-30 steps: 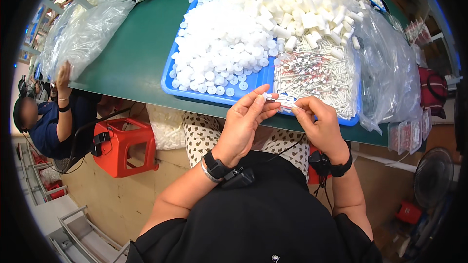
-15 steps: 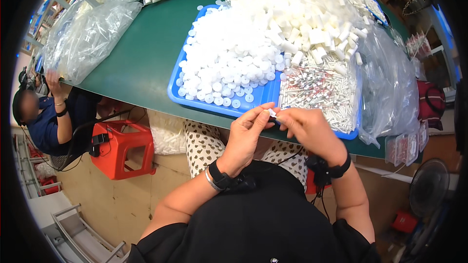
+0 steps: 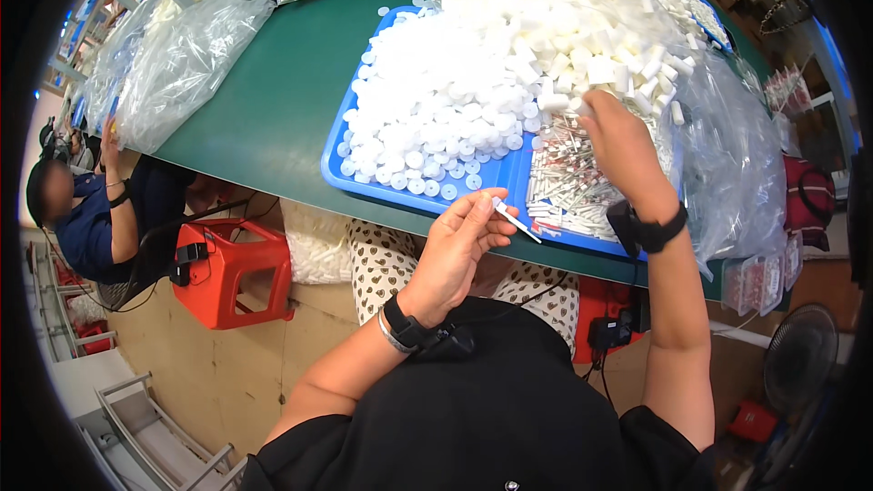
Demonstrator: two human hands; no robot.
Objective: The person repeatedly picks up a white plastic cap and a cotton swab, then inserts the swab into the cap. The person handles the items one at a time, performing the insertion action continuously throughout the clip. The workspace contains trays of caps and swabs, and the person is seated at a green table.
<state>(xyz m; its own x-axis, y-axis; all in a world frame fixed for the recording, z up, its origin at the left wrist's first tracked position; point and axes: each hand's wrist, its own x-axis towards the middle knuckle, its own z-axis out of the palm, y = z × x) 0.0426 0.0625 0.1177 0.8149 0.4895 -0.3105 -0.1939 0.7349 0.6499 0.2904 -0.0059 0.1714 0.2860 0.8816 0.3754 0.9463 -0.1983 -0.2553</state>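
My left hand (image 3: 457, 250) pinches a thin white plastic stick (image 3: 520, 224) with a wider head, above the tray's front edge. Its narrow end points down to the right. Farther forward, my right hand (image 3: 627, 147) has its fingertips closed on a short off-white cylinder (image 3: 577, 106) at the lower edge of a heap of such cylinders (image 3: 564, 27). Under that hand lies a pile of white sticks (image 3: 566, 184), some with red parts. Small translucent white discs (image 3: 427, 114) fill the left part of the blue tray (image 3: 364, 189).
A green table (image 3: 245, 118) carries the tray, with clear plastic bags (image 3: 195, 64) at left and a crumpled bag (image 3: 727, 164) at right. A red stool (image 3: 227, 268) stands left of my legs. Another person (image 3: 86, 227) sits at far left; a fan (image 3: 800, 359) stands at right.
My right hand has left the stick and moved forward to the cylinder heap. The left hand stays near the tray edge, still holding the stick, which now shows along its length.
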